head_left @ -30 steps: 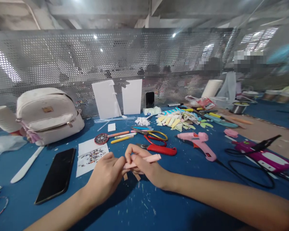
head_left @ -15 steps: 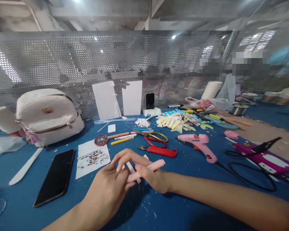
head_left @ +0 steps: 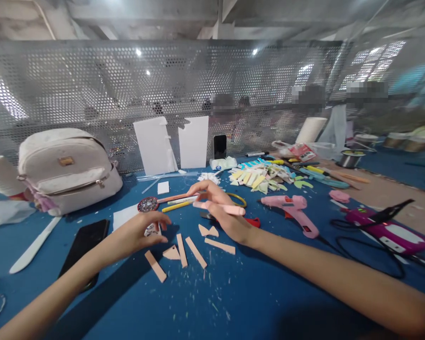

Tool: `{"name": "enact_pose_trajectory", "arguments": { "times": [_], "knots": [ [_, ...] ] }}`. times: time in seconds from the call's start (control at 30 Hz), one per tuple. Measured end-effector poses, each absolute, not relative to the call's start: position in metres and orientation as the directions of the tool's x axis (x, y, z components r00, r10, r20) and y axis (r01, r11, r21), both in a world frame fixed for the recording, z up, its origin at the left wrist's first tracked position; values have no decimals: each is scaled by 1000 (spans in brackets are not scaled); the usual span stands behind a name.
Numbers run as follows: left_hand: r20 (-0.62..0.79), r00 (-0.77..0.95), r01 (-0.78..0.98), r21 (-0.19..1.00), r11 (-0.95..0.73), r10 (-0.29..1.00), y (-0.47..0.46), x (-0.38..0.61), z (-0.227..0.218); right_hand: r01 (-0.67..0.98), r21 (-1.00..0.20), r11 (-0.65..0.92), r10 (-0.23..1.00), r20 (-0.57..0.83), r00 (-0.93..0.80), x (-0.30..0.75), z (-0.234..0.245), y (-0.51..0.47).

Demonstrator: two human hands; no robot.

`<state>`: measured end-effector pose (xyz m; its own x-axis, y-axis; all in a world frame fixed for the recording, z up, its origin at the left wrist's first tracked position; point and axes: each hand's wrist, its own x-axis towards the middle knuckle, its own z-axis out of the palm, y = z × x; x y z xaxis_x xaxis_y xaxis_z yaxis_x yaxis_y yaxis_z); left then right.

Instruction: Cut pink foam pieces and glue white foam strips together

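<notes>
In my right hand (head_left: 230, 224) is a pink marker (head_left: 235, 209), lying crosswise under the thumb. Its fingertips hover at or touch the end of a coral marker (head_left: 173, 198); contact is unclear. My left hand (head_left: 140, 231) is empty with its fingers apart and bent, above a white paper (head_left: 122, 217) strewn with small beads. Between and below the hands lie peach strips (head_left: 196, 252), a peach piece with a dark spot (head_left: 172, 252) and a zigzag-cut peach piece (head_left: 208, 231). Scissors (head_left: 239, 198) and a red utility knife (head_left: 254, 222) are partly hidden behind my right hand.
A pink glue gun (head_left: 292, 208) and its cord lie right. Left are a black phone (head_left: 92, 231), a white plastic knife (head_left: 35, 245) and a backpack (head_left: 69, 170). Paper scraps (head_left: 264, 177), a yellow marker (head_left: 179, 206) and white boards (head_left: 156, 144) stand or lie further back.
My hands have separated. The right moved up toward the markers with the pink marker; the left let go and moved up-left. Peach pieces formerly covered by the hands now show.
</notes>
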<state>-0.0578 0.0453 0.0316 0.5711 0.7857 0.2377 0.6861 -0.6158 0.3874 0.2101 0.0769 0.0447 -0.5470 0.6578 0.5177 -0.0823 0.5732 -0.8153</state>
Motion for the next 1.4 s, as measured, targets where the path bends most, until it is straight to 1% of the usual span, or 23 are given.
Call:
{"name": "enact_pose_trajectory", "arguments": {
  "times": [0.13,0.33,0.43,0.57,0.77,0.93,1.03,1.17,1.27,1.4],
  "knots": [
    [122,618,681,411,-606,777,46,-58,18,-77,-811,579,664,525,-532,214,52,89],
    [76,603,723,369,-584,794,37,-43,16,16,-819,573,725,498,-475,219,52,105],
    [102,591,725,367,-582,800,34,-37,18,88,-807,585,747,493,-446,222,51,112],
    [218,554,703,393,-592,803,26,-28,26,244,-767,594,767,449,-458,224,51,119],
    [429,466,646,433,-629,774,7,-16,39,521,-642,562,811,305,-499,229,46,131],
    [516,372,571,529,-629,772,-6,-7,42,658,-528,536,839,249,-483,234,40,141],
    [521,329,525,593,-611,788,-11,-2,46,716,-462,523,850,227,-474,234,39,144],
    [476,334,483,655,-582,813,-15,0,52,771,-375,515,857,203,-474,233,38,145],
    [451,331,472,682,-559,829,-15,-1,54,801,-311,512,859,184,-477,233,36,146],
    [442,336,470,687,-554,832,-14,-1,53,828,-227,513,858,148,-491,237,35,147]
  ]
}}
